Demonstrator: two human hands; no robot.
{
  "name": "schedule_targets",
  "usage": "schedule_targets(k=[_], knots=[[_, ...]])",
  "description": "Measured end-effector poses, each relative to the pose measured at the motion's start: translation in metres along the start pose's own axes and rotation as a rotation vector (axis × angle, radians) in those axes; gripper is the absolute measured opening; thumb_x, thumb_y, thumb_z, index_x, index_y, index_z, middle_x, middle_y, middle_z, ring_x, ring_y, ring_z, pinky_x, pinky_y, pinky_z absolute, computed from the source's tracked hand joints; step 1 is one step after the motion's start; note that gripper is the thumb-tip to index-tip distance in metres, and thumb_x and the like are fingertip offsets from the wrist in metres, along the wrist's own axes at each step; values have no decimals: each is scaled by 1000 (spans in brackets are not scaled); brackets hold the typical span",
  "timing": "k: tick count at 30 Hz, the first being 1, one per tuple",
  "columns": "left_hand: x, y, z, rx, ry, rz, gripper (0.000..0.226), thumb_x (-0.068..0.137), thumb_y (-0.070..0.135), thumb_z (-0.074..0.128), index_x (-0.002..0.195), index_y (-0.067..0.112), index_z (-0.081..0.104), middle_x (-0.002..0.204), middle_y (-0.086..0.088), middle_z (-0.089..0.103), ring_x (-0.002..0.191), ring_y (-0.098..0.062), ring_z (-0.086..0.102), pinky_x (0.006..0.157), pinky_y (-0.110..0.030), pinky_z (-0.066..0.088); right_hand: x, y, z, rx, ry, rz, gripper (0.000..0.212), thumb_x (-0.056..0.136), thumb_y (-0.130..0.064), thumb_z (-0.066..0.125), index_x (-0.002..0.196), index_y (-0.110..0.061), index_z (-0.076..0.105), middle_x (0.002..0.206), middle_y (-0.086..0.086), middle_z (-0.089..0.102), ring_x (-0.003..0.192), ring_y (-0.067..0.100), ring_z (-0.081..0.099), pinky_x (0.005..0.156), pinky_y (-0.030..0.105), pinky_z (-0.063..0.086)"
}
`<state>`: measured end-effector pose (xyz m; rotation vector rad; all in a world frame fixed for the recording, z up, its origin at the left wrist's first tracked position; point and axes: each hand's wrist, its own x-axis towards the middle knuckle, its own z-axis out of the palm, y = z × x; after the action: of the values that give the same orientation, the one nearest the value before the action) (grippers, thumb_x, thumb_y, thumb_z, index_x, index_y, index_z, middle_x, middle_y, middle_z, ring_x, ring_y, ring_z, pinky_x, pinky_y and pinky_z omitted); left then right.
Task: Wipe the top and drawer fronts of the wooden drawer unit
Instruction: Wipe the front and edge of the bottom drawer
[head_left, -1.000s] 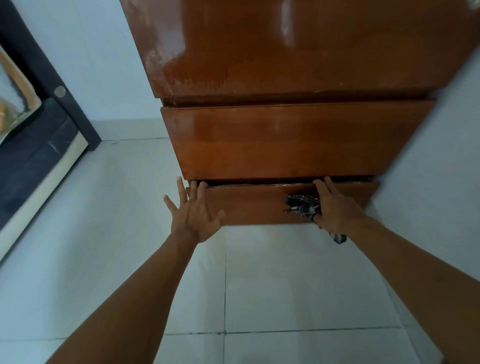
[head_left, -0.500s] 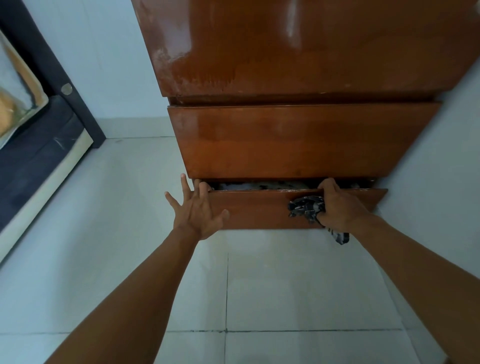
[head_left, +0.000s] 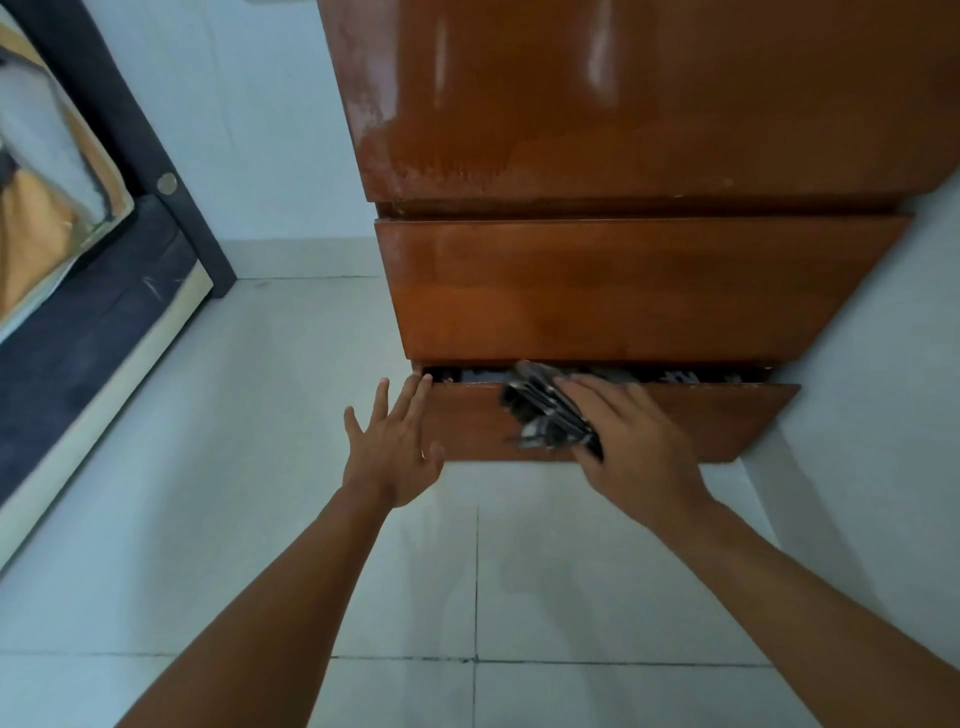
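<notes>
Head view: the wooden drawer unit (head_left: 644, 156) stood against the pale wall on a tiled floor (head_left: 260, 467), its glossy top showing whitish smears near the front left edge. The bottom drawer (head_left: 717, 421) was pulled slightly out, with dark contents visible in the gap above its front. The right hand (head_left: 631, 441) pressed a dark patterned cloth (head_left: 545, 415) flat against that drawer front, fingers extended over the cloth. The left hand (head_left: 395, 447) was spread wide, fingertips touching the drawer's left end. A bed (head_left: 78, 312) lay at the left.
</notes>
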<state>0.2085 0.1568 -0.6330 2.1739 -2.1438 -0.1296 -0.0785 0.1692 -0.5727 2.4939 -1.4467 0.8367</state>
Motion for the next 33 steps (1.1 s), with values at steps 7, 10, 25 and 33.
schedule_targets(k=[7,10,25,33], knots=[[2,-4,0,-160,-51,45,82,93,43,54,161,30,11,170,1,11,156,-29,9,117,-68,21,77,-72,49,7,-171,-46,54,96,-13,46,150,-20,49,153,6,49,126,36,49,95,47,47],[2,-11,-4,-200,12,87,55,90,30,57,144,19,48,152,-7,46,139,-31,41,103,-61,42,80,-84,89,16,-363,-51,62,96,-26,56,155,-22,38,159,3,40,143,32,35,118,51,28],[1,-3,11,-6,-15,-1,75,98,64,10,161,30,-15,171,4,-8,158,-29,0,119,-68,8,37,-20,95,-90,-298,90,78,92,-45,61,158,-21,28,158,2,37,145,30,32,124,50,17],[-4,7,11,-4,-6,-21,84,90,73,-1,161,31,-13,171,6,-8,158,-28,-5,118,-68,5,-11,101,40,-244,-315,220,75,91,-37,63,157,-17,33,156,9,43,145,35,36,122,54,23]])
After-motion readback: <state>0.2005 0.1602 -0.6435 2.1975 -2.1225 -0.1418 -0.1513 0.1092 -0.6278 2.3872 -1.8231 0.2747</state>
